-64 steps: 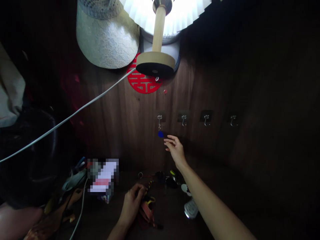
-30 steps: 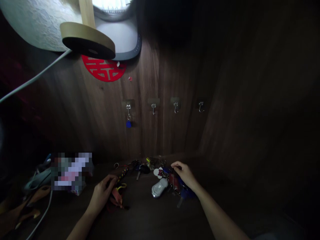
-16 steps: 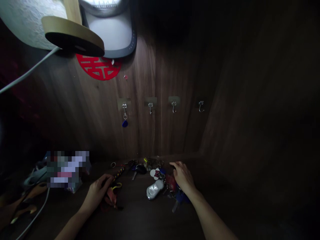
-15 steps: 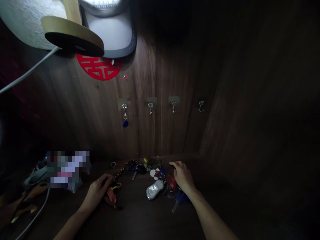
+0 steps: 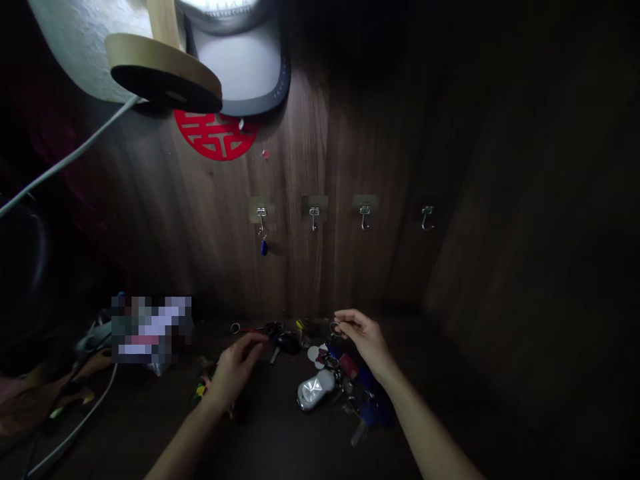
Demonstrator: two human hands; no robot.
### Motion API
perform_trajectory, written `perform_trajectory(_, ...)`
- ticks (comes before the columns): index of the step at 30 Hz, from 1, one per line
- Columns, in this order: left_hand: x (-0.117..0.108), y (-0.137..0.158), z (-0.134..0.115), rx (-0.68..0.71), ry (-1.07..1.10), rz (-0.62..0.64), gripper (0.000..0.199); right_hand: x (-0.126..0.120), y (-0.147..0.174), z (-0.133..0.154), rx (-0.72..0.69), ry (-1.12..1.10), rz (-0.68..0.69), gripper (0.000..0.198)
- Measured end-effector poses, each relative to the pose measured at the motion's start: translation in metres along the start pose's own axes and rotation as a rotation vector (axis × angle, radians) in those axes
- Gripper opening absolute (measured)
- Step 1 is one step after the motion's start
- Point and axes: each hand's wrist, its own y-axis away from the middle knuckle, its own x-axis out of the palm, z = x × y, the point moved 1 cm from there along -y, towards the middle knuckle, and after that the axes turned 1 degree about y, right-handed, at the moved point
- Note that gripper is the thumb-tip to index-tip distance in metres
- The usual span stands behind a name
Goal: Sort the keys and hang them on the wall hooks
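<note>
Hands (image 5: pixel 365 335) now lifted over keys (image 5: pixel 335 373)

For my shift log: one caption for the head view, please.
Both hands, left and right, reach into a heap of keys below four wall hooks.

I face a dark wood-grain wall (image 5: pixel 350 133) bearing a row of four metal hooks (image 5: pixel 365 215). A lit lamp's round base (image 5: pixel 163 73) hangs far left, above a red paper cutout (image 5: pixel 215 137).
</note>
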Motion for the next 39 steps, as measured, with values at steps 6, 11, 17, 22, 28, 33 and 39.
perform_trajectory(6, 0.048, -0.001, -0.026, 0.052, 0.36, 0.058, 0.029, 0.034, 0.011, 0.025, 0.022, -0.224, 0.141, 0.018)
perform_trajectory(11, 0.064, 0.003, -0.028, 0.002, 0.55, 0.175, 0.025, 0.047, 0.015, 0.005, 0.062, -0.334, 0.1, 0.019)
perform_trajectory(17, 0.071, 0.004, -0.025, 0.002, 0.629, 0.176, 0.021, 0.058, 0.018, -0.005, 0.072, -0.416, 0.126, 0.017)
perform_trajectory(22, 0.073, 0.001, -0.02, -0.119, 0.787, 0.15, 0.026, 0.057, 0.019, -0.007, 0.059, -0.309, 0.125, 0.018)
perform_trajectory(28, 0.076, 0.004, -0.018, -0.249, 0.98, 0.213, 0.032, 0.057, 0.023, -0.008, 0.089, -0.249, 0.109, 0.019)
perform_trajectory(33, 0.071, 0.005, -0.022, -0.18, 0.859, 0.139, 0.031, 0.059, 0.026, -0.003, 0.072, -0.198, 0.087, 0.023)
perform_trajectory(39, 0.062, 0.004, -0.023, -0.105, 0.789, 0.056, 0.026, 0.061, 0.027, -0.002, -0.014, -0.091, 0.063, 0.026)
